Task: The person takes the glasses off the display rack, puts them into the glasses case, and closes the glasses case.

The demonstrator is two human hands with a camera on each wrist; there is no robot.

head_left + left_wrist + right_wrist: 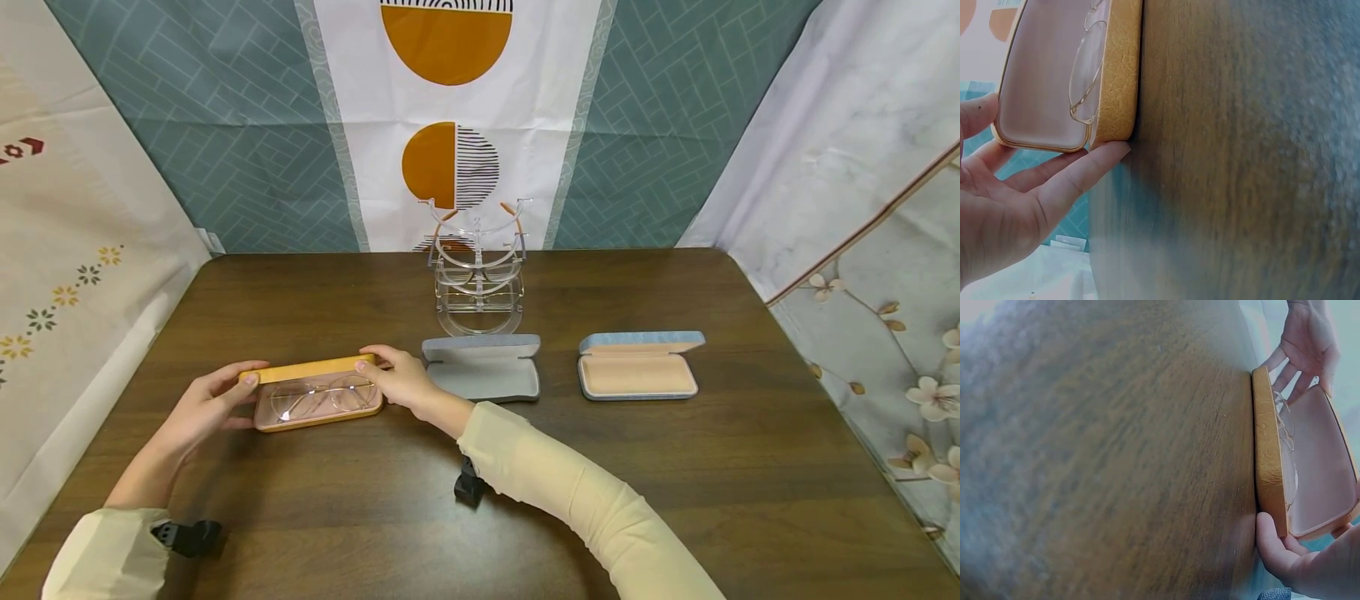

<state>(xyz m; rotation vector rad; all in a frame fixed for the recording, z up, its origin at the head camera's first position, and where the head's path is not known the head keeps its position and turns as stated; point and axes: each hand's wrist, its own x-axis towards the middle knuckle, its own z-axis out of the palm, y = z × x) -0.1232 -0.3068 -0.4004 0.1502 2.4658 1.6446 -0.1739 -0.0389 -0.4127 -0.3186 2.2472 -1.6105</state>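
Observation:
A yellow glasses case [307, 369] lies at the left of the table with its lid raised and its pinkish lining showing. Thin-rimmed eyeglasses [349, 395] rest inside it. At the case's left end, my left hand [197, 410] pinches the lid's edge with the thumb, while other fingers touch the base [1119, 75]. My right hand [405, 383] holds the opposite end, its thumb at the lid's corner. In the right wrist view, a digit of the right hand [1304, 559] presses against the base's near end.
An open grey glasses case [483, 379] stands just right of my right hand. Farther right is an open blue case [637, 375] with a peach lining. A clear tiered display stand [480, 321] holding glasses is at the back. Fabric [262, 167] hangs behind the table.

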